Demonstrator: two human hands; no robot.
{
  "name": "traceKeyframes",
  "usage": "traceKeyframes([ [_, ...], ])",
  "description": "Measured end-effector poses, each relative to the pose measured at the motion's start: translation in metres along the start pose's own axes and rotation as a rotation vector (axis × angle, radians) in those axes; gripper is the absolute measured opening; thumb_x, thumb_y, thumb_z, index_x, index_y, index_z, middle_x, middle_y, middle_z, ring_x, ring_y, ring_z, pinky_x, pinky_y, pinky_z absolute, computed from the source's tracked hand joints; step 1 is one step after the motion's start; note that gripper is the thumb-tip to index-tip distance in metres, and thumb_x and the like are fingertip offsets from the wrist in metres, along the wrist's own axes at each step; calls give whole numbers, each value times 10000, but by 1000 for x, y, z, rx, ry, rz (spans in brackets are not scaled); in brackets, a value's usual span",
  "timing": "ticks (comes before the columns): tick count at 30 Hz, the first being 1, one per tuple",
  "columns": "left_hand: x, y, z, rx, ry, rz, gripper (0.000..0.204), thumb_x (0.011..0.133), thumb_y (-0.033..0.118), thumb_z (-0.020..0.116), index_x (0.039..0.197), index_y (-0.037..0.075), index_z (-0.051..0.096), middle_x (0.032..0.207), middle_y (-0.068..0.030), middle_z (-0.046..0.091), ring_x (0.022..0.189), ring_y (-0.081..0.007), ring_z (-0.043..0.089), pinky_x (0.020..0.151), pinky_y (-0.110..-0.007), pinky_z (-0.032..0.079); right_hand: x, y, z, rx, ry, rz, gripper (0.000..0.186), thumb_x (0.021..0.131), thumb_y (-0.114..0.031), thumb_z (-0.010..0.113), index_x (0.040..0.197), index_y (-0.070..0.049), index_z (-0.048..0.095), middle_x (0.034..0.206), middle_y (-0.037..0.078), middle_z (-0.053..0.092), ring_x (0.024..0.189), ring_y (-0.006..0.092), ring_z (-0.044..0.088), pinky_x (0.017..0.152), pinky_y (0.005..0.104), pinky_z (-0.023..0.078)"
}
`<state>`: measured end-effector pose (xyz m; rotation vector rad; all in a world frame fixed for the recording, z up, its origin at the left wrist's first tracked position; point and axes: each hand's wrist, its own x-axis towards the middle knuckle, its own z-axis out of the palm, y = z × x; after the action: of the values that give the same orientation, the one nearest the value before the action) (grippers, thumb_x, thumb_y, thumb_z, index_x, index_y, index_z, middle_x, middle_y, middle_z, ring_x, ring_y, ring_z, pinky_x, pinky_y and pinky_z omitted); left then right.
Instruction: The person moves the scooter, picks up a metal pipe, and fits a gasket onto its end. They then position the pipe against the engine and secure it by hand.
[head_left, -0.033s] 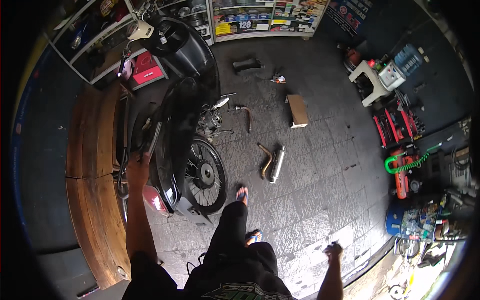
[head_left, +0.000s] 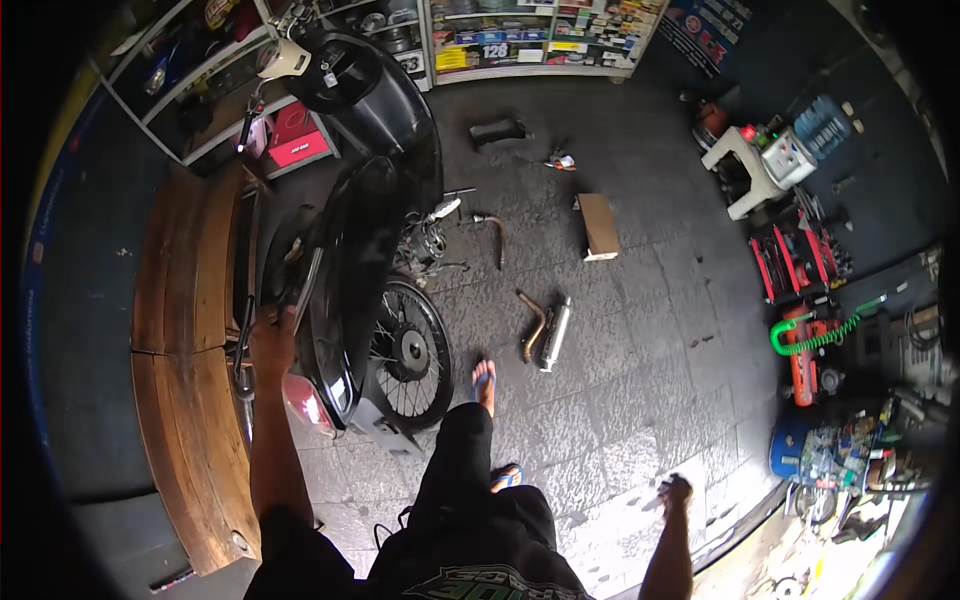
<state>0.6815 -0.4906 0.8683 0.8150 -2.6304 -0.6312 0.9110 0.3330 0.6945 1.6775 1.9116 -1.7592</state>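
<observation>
A black motor scooter [head_left: 365, 215] stands at my left, its rear wheel [head_left: 408, 350] and red tail light [head_left: 308, 400] toward me. My left hand [head_left: 272, 340] is closed at the scooter's tail, around the near end of the grab rail [head_left: 311, 278]; the palm side is hidden. Out to the right, away from the scooter, my right hand [head_left: 676, 492] hangs above the floor with curled fingers. Something small and dark seems to be in it, too unclear to name. On the floor right of the wheel lie a silver exhaust muffler [head_left: 557, 333] and a bent brownish pipe [head_left: 533, 327].
A wooden bench [head_left: 185, 400] runs along the left. Ahead on the floor are a cardboard box [head_left: 598, 226], another curved pipe [head_left: 498, 240] and a black tray-like part [head_left: 498, 132]. Along the right stand a white stool [head_left: 738, 172], red tool trays [head_left: 790, 255] and a blue drum [head_left: 788, 447].
My forward foot has slid slightly ahead, and my right hand has shifted a little up and to the right. The left hand keeps its place at the scooter's tail.
</observation>
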Motion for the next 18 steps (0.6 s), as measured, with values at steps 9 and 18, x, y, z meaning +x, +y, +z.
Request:
traceKeyframes([
  [9,82,54,49,35,-199,-220,581,943,460,513,1181,-68,553,1058,-296,641,1048,-436,610,882,-463,471,109,-193,240,-171,-311,-140,220,965,-223,536,1102,-62,599,787,94,636,594,173,621,461,267,465],
  [18,109,89,60,141,-259,-525,569,970,451,468,1175,-71,565,1109,-328,612,1088,-483,560,914,-472,430,91,-237,321,-488,-450,64,278,967,-275,564,1128,-49,577,871,126,672,640,190,650,547,300,505],
])
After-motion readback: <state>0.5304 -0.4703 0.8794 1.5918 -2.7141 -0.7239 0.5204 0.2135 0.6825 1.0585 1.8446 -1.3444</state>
